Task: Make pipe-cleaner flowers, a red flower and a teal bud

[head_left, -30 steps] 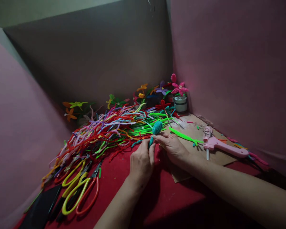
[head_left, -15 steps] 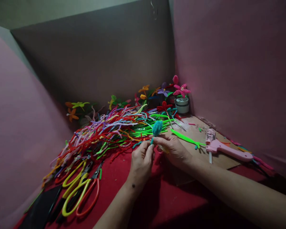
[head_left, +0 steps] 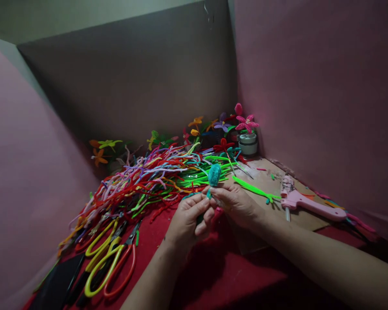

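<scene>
A teal pipe-cleaner bud (head_left: pixel 215 175) stands upright above my fingertips, in the middle of the head view. My left hand (head_left: pixel 194 213) pinches the teal pipe cleaner at the bud's base, its other fingers curled. From the other side, my right hand (head_left: pixel 234 200) grips the same base just under the bud. The fingertips of both hands meet there and hide most of the stem. Behind the hands lies a large heap of loose pipe cleaners (head_left: pixel 142 181) in many colours.
Scissors with yellow and red handles (head_left: pixel 119 271) lie at left beside a black flat object (head_left: pixel 56 280). On the right, a pink glue gun (head_left: pixel 310 205) rests on a brown board (head_left: pixel 304 221). A small pot (head_left: pixel 247 144) with a pink flower (head_left: pixel 246 123) stands at the back.
My left hand has rolled over at the stem, showing more of its curled fingers. The bud has turned slightly and stands straighter. My right hand keeps nearly the same place.
</scene>
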A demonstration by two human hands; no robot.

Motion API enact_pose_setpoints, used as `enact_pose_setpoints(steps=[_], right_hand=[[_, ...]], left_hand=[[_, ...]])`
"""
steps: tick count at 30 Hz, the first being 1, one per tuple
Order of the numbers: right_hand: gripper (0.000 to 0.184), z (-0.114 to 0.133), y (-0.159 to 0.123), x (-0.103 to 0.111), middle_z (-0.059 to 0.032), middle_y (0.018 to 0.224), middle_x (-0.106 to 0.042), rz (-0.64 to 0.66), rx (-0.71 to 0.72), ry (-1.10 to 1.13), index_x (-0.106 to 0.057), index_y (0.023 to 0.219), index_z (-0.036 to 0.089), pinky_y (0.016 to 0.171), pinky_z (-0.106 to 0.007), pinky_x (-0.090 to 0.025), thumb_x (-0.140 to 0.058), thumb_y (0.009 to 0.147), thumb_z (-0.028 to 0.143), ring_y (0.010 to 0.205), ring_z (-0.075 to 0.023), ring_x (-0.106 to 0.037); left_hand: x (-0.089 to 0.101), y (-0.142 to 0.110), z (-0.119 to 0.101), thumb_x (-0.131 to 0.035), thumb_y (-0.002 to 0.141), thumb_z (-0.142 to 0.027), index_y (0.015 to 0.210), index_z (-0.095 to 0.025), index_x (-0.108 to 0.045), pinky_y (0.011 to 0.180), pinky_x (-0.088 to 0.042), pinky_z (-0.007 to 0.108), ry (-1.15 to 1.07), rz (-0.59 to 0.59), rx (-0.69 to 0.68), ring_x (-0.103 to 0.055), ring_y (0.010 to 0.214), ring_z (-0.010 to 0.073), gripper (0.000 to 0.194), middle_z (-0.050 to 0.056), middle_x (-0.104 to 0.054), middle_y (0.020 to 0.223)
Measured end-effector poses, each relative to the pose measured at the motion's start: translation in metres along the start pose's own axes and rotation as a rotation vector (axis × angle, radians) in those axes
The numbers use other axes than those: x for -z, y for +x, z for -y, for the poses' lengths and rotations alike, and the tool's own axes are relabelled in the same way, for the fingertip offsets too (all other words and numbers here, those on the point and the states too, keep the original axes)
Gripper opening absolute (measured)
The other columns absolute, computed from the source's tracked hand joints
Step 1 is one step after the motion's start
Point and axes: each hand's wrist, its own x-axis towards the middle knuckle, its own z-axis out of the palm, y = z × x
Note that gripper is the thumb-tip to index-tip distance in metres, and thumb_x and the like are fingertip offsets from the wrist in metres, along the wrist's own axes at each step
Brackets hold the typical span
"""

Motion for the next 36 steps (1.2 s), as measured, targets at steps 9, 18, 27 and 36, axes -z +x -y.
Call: enact_pose_setpoints(steps=[9, 18, 27, 36], right_hand=[[0.018, -0.004, -0.002, -0.010, 0.0001, 0.063, -0.060, -0.185, -0.011, -0.006, -0.064, 0.062, 0.015, 0.060, -0.026, -0.039, -0.068, 0.066, 0.032, 0.058, -0.0115, -0.048], [0.025, -0.014, 0.000, -0.006, 0.0016, 0.056, -0.055, -0.269, -0.018, -0.140, -0.059, 0.055, 0.015, 0.055, -0.026, -0.033, -0.066, 0.067, 0.037, 0.054, -0.0108, -0.042], [0.025, -0.006, -0.002, -0.008, 0.0006, 0.061, -0.058, -0.221, 0.023, -0.161, -0.063, 0.058, 0.015, 0.062, -0.027, -0.036, -0.069, 0.067, 0.039, 0.061, -0.0122, -0.046], [0.019, -0.008, -0.001, -0.005, -0.0008, 0.069, -0.060, -0.021, 0.023, -0.077, -0.067, 0.073, 0.015, 0.065, -0.029, -0.039, -0.066, 0.073, 0.034, 0.065, -0.0132, -0.052]], left_hand=[[0.005, 0.005, 0.026, -0.046, 0.086, -0.029, 0.094, -0.020, -0.061, 0.056, -0.034, 0.023, 1.401, -0.490, -0.516, -0.058, 0.064, 0.0165, 0.019, 0.007, -0.065, 0.079], [0.003, 0.007, 0.028, -0.047, 0.084, -0.022, 0.086, -0.018, -0.063, 0.048, -0.023, 0.023, 1.348, -0.516, -0.558, -0.049, 0.052, 0.0148, 0.017, 0.006, -0.057, 0.065], [0.005, 0.005, 0.028, -0.042, 0.085, -0.018, 0.082, -0.020, -0.059, 0.053, -0.031, 0.022, 1.239, -0.450, -0.516, -0.050, 0.052, 0.0128, 0.017, 0.003, -0.057, 0.064], [-0.004, 0.002, 0.006, -0.048, 0.083, -0.028, 0.075, -0.017, -0.055, 0.037, -0.031, 0.017, 0.503, -0.364, -0.267, -0.043, 0.035, 0.0058, 0.015, -0.004, -0.053, 0.055]])
